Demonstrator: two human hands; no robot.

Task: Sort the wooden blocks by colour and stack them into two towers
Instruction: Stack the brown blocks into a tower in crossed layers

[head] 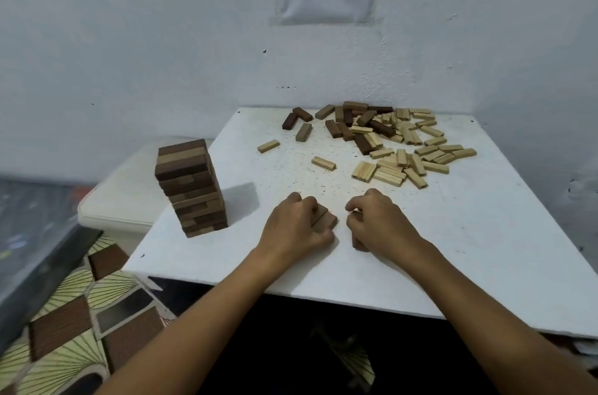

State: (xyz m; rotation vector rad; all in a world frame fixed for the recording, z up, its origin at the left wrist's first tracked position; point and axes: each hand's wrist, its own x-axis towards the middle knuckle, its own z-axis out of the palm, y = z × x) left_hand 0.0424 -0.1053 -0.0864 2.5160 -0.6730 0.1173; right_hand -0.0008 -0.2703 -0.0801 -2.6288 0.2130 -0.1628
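a tall tower of dark brown wooden blocks (191, 188) is seen standing upright near the left edge of the white square tabletop (453, 249). at the near middle of the tabletop, two dark brown rectangular blocks (324, 219) lying side by side are gripped by the left hand (296, 226), its fingers curled over their far ends. just beside them, another dark brown block (358, 242) is held by the right hand (380, 221), whose fingers are closed round it; most of that block is hidden under the palm, so its exact pose cannot be told.

the step in hand is judged to be the gathering of a three-block layer for the dark tower. the dark sort is not finished: a loose heap of dark brown blocks (351, 123) is left at the far side of the table, touching and partly mixed with a wider scatter of pale pine blocks (411, 152). no pale tower is begun.

next, the three blocks would need to be pressed flush together, lifted as one set, and laid crosswise on the tower's top layer. a light, level placement is called for, since the tower is tall and narrow and could be toppled by a sideways nudge.
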